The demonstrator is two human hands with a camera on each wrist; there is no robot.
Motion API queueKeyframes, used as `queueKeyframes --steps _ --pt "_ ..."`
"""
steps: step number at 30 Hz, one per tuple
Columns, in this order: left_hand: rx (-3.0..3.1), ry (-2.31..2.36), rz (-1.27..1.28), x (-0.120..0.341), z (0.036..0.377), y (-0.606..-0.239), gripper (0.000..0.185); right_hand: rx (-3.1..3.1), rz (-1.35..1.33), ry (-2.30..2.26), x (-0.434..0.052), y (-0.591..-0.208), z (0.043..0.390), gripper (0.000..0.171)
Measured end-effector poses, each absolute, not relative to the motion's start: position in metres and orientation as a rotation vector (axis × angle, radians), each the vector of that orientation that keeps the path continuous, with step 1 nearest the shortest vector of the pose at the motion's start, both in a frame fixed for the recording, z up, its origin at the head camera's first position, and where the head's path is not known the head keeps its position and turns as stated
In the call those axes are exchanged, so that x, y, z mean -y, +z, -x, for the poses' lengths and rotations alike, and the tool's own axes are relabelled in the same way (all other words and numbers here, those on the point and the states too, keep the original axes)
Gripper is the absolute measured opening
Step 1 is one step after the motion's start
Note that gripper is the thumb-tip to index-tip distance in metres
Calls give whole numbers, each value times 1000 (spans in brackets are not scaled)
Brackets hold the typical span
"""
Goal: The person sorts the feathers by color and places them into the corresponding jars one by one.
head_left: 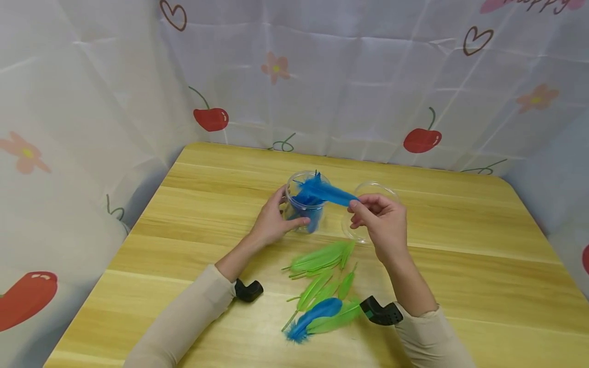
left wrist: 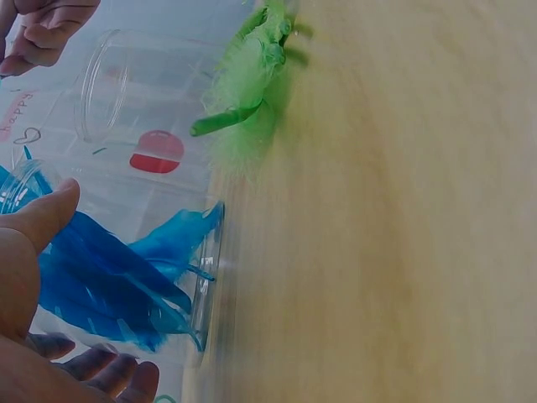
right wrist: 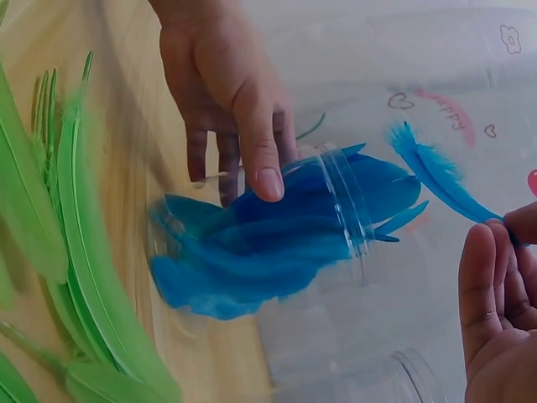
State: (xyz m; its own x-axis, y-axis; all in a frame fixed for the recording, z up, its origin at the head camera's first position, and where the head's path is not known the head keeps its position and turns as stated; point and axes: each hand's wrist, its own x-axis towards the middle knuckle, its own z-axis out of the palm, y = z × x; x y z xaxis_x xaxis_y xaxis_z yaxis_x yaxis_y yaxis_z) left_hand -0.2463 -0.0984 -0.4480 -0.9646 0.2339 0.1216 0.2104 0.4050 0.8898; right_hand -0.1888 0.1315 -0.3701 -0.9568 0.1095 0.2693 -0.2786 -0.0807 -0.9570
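Two-handed work at a clear jar (right wrist: pixel 346 206), which stands roughly upright on the wooden table (head_left: pixel 483 255), blue feathers packed inside and several tips rising past its rim. The step in hand, as I judge it from where I stand, is feeding in one more: the held blue feather (head_left: pixel 335 194), poised just above the mouth, downy end toward the opening. To do this well, the feather should be turned steeper, so that it slides down along the wall instead of lying across the rim; the down is best gathered first, since it is likely to catch on the protruding tips. Release should come only once most of its length is inside.

Pose: the left hand (head_left: pixel 272 220) steadies the jar, thumb against the near wall and fingers parted around the far side; a light hold seems enough, as the thin wall might flex. The right hand (head_left: pixel 386 227) pinches the feather's narrow end between thumb and forefinger, the other fingers loosely bent. Both forearms slant inward from the near edge. Nearer the person lie green feathers (head_left: pixel 319 258), with a loose blue feather (head_left: pixel 322 311) among them; a second clear container (head_left: pixel 376 182) stands behind the right hand.
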Motion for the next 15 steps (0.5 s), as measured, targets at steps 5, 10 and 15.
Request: queueKeyframes --steps 5,10,15 --pt "-2609 1655 -411 98 246 -447 97 1813 -205 2149 -128 -372 193 8" --pt "-2610 1651 -391 98 245 -447 98 1736 -253 2108 -124 -375 197 6" --pt "-2618 1645 -382 98 245 -447 98 1740 -322 2023 -121 -376 200 5"
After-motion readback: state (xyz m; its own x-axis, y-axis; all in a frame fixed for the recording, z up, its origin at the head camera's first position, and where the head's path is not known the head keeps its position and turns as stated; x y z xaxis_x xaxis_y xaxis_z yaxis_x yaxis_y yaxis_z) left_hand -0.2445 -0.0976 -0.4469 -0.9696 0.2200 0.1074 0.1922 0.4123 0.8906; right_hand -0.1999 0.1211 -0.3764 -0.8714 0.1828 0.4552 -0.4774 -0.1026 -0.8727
